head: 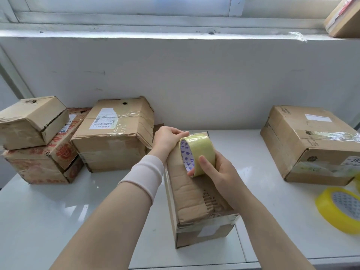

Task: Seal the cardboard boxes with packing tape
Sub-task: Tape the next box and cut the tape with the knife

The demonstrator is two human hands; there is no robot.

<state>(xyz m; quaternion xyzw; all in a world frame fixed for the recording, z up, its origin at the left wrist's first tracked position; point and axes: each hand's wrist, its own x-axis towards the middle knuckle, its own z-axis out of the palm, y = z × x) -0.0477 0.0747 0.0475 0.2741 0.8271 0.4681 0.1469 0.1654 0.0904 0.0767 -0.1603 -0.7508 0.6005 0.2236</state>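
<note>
A long worn cardboard box lies in the middle of the white table, its short end toward me. My right hand grips a pale yellow roll of packing tape standing on edge on the box's top. My left hand rests on the far end of the box, fingers curled over its top edge next to the roll. A pale sleeve cuff covers my left wrist.
A stack of three battered boxes and a taped box stand at the back left. Another taped box sits at the right. A bright yellow tape roll lies at the right edge. Wall and window sill behind.
</note>
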